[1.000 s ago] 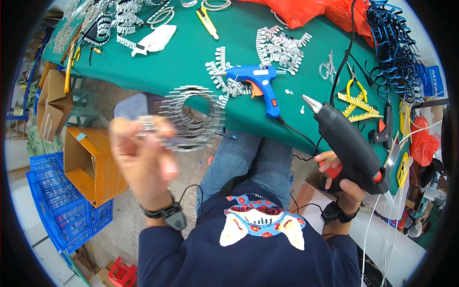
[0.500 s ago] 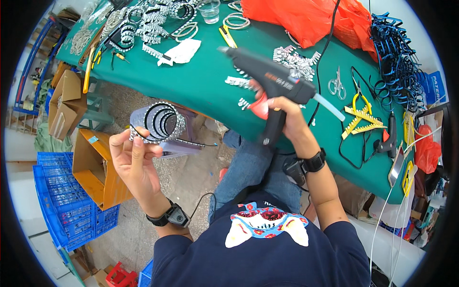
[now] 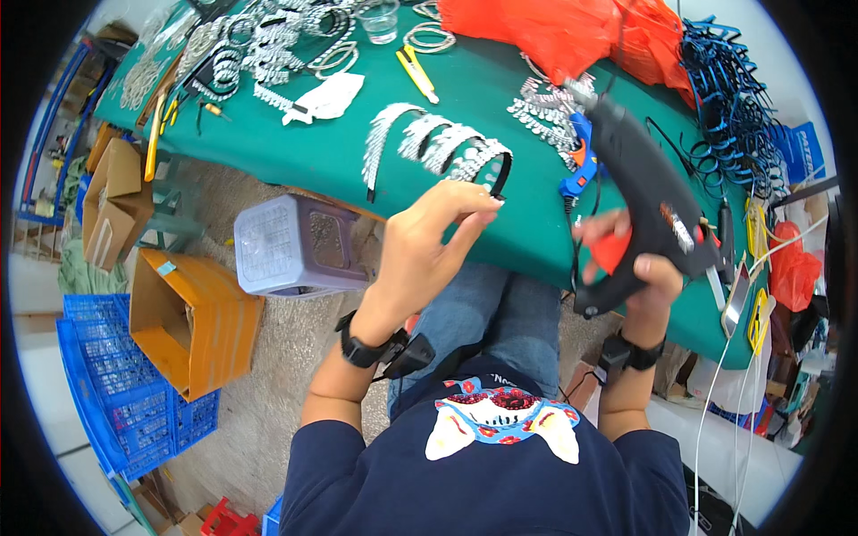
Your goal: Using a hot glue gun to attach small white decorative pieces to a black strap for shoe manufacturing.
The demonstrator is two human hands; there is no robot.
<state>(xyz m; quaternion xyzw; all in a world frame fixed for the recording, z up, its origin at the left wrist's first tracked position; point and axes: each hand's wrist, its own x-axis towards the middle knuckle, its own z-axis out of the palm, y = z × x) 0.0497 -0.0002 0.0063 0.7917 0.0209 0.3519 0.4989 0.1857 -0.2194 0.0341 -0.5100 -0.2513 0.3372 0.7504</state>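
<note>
My left grip (image 3: 436,225) pinched the silvery coiled strip (image 3: 444,145); my right grip (image 3: 659,279) held the black glue gun (image 3: 657,179). This seemed the positioning step, next needing steady aim.

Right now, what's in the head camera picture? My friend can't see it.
A person's left hand pinches a shiny silver-and-black spiral strip at a green table, while the right hand grips a large black glue gun with a red trigger.
</note>
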